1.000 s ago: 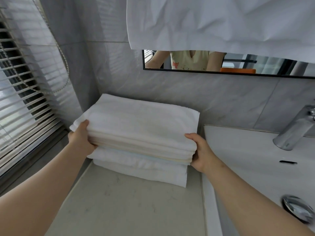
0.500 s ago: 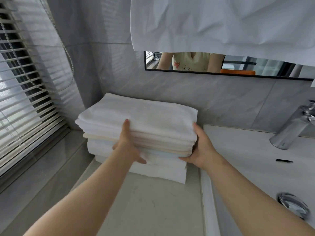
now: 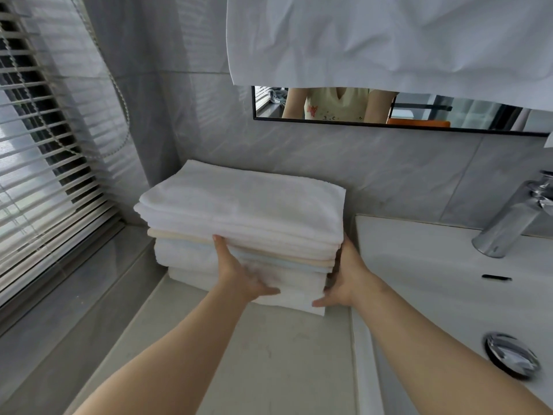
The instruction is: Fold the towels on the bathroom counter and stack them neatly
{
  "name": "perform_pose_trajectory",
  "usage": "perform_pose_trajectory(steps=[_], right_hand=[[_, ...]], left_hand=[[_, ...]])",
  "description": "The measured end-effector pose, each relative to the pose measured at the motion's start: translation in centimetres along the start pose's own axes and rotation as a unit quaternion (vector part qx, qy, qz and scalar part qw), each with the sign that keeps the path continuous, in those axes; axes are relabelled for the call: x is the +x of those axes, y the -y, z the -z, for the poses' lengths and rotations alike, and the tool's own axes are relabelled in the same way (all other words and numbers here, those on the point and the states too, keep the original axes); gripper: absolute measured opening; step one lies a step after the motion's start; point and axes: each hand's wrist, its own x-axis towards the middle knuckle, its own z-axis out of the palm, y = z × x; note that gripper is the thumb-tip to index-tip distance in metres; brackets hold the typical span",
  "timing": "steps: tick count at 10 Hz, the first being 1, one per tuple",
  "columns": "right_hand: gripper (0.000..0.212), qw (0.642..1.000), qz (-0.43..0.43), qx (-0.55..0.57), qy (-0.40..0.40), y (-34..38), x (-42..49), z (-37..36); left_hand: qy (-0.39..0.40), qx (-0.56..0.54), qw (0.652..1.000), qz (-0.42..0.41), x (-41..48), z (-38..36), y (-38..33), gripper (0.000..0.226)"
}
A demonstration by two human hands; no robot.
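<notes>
The folding seems finished; the step in hand looks like squaring the stack of towels, so that the edges come into one line. The stack stands on the surface at its far end, against the tiled wall, with the window blinds to the left and the sink just beside it on the right.

The left hand lies flat against the near face of the stack, toward its right half, with the fingers stretched upward and released, grasping nothing. The right hand presses the right side near the near right corner; its fingers are mostly hidden behind the towels, but the hand looks flat and not clenched.

The layers are not yet even. The upper towels stick out to the left beyond the lower ones, and a cream layer and a pale blue layer show between the white ones. I judge that the next move calls for a soft push from the left side also, or a light tap on the near face, without tipping the pile toward the sink.

The long axis of the stack runs left to right, roughly along the wall, slightly turned. The folded edges point to the near side, toward the person.
</notes>
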Motion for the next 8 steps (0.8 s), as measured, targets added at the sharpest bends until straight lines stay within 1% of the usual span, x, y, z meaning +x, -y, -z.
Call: perform_pose_trajectory(steps=[1,2,3,4,5,6,7,8], right_hand=[[0.058,0.998,0.050,0.036,0.019,0.7,0.2,-0.2],[0.058,0.996,0.066,0.065,0.012,0.7,0.5,0.0],[0.057,0.995,0.076,0.068,0.018,0.3,0.1,0.3],[0.054,0.995,0.087,0.047,0.027,0.7,-1.0,0.2],[0.045,0.994,0.107,0.003,0.028,1.2,-2.7,0.1],[0.040,0.993,0.115,-0.031,0.027,1.1,-4.6,0.3],[0.031,0.990,0.124,-0.051,0.034,1.0,-6.5,0.3],[0.038,0.972,0.216,-0.092,-0.032,0.9,-8.1,0.0]], left_hand=[[0.035,-0.011,0.999,-0.009,0.3,-0.7,0.0,0.118],[0.045,-0.001,0.999,-0.012,0.5,-0.1,-0.2,0.117],[0.029,0.013,0.999,-0.006,0.4,0.7,-0.4,0.113],[0.019,0.016,1.000,-0.001,-0.1,0.9,-0.6,0.102],[0.022,0.028,0.999,-0.008,-1.3,0.8,-0.7,0.090],[0.042,0.056,0.997,-0.033,-3.4,0.3,-0.8,0.082],[0.081,0.088,0.991,-0.060,-5.5,-0.6,-1.1,0.078],[0.084,0.152,0.979,-0.106,-7.6,-1.1,-1.3,0.069]])
